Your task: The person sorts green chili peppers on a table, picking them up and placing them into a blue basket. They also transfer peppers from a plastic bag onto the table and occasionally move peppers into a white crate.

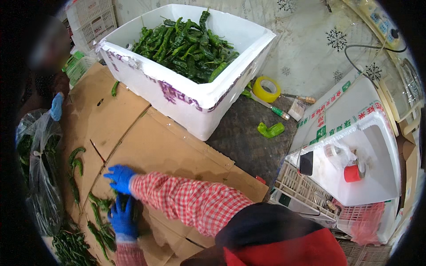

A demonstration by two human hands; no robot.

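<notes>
My right hand (119, 179), in a blue glove and a red checked sleeve, rests with fingers spread over flattened cardboard (159, 146). Just below it, my left hand (123, 217), also blue-gloved, lies over dark green peppers partly hidden between the hands; its palm side is hidden. Long green peppers (96, 212) lie left of my left hand, and more curved ones (75, 163) lie further left. A white foam box (159, 93) at the top holds a heap of green peppers (186, 46).
At the left, a person's blue-gloved hand (57, 106) touches a tied plastic bag of peppers (43, 173). Yellow tape (266, 89), a green-handled knife (278, 111) and a bent pepper (271, 130) lie beyond the cardboard. Another foam box (382, 159) stands right, near plastic crates (299, 186).
</notes>
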